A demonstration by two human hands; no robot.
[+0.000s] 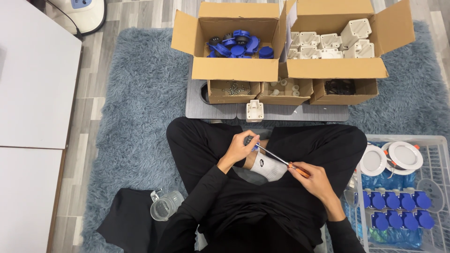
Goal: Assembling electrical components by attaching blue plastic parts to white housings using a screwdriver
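Down over my crossed legs, my left hand (238, 149) was closed around a small blue and dark part (251, 141), held above the knee. My right hand (315, 180) gripped the orange-handled screwdriver (281, 160), its tip touching that part, near the white housing (254, 110).

Pretty much my living room floor turned workshop: I'm sitting on a shaggy blue rug (136, 107) over wood-look flooring (89, 61), with cardboard boxes (234, 68) of plastic parts in front.
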